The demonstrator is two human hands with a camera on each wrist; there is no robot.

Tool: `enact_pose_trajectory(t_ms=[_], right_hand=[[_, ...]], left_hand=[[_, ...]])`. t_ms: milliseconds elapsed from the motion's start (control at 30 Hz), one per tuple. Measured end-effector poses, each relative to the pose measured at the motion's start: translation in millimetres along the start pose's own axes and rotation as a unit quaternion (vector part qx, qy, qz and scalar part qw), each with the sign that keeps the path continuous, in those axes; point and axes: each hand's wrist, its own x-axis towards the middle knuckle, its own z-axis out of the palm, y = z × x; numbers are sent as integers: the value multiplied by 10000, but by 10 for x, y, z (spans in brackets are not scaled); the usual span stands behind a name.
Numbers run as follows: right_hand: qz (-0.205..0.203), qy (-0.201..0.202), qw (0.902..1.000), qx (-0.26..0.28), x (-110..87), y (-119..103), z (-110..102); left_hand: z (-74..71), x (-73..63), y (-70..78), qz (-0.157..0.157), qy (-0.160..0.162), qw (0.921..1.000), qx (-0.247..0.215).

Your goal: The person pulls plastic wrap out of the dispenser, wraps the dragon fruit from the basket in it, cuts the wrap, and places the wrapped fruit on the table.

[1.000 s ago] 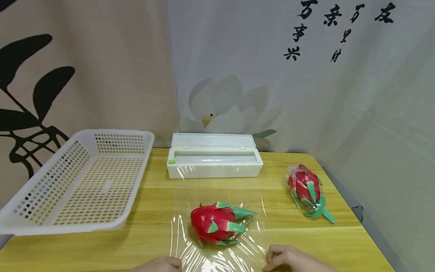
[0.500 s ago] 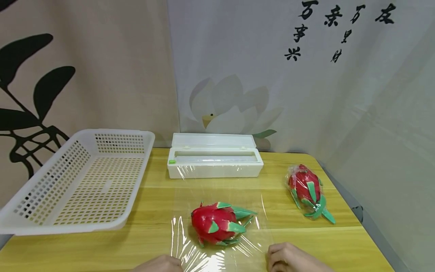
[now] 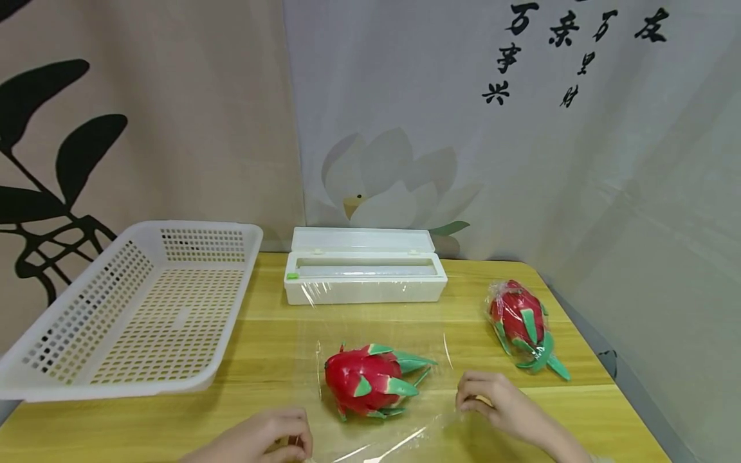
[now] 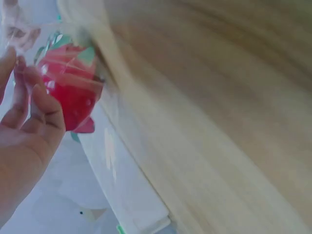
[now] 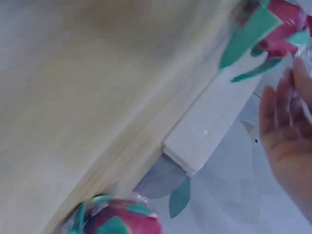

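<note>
A red dragon fruit with green-tipped scales (image 3: 365, 379) lies on its side on a sheet of clear cling film (image 3: 405, 440). The film stretches toward me from a white cling film box (image 3: 366, 290), whose lid stands up. My left hand (image 3: 263, 434) pinches the sheet's near left corner. At the near right corner, my right hand (image 3: 494, 402) pinches the film, thumb against fingers. Both hands are raised, the film's near edge between them. In the left wrist view, film crosses in front of the dragon fruit (image 4: 73, 92) beside the left fingers (image 4: 46, 105).
To the right, a second dragon fruit (image 3: 518, 315), wrapped in film, sits on the wooden table (image 3: 556, 418). A large white perforated basket (image 3: 173, 347) takes up the left side. Behind the table hangs a printed curtain (image 3: 393, 96).
Both hands have risen and moved forward from the table's near edge, lifting the film's near edge. The dragon fruit, box and basket stay where they were.
</note>
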Motion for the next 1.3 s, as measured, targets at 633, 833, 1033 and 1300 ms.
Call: enact_pose_trajectory(t_ms=[633, 833, 1033, 1300], right_hand=[[2492, 2145, 9352, -1317, 640, -52, 364], [2334, 2268, 9386, -1140, 687, -77, 439], [1955, 2278, 9487, -995, 681, -43, 485], [1891, 2318, 9461, -1242, 716, -22, 509]], left_hand=[[56, 529, 19, -1938, 2955, 9298, 1027], [107, 658, -41, -1734, 3097, 8997, 2539], [76, 707, -80, -409, 2991, 8710, 3875], [89, 636, -81, 50, 2541, 8634, 4359]])
